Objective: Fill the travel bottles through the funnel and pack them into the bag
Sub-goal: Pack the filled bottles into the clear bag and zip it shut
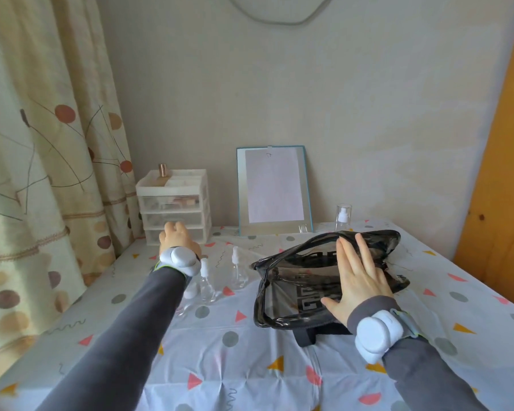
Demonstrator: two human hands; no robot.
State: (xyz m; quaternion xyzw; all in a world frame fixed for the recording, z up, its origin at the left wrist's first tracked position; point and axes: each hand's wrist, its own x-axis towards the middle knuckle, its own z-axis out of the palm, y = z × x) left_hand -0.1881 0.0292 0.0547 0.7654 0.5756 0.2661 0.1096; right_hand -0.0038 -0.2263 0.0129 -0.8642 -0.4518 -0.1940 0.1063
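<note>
The right hand (358, 280) is laid flat, fingers straight, on the black see-through bag (291, 295) on the patterned tablecloth (250, 366). Left of the bag, a clear spray bottle (239, 269) is stood upright — well apart from it. Farther back, the left hand (175, 235) is held against the drawer organizer (172, 203) (its fingers are hidden, so no grip can be told).

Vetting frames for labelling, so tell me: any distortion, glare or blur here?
Head view: soft, even daylight, faint shadows; wide-angle distortion bows the curtain and wooden panel; light glints on the glossy bag under the right hand; the clear bottles nearly vanish against the tablecloth; the left hand looks slightly soft.
</note>
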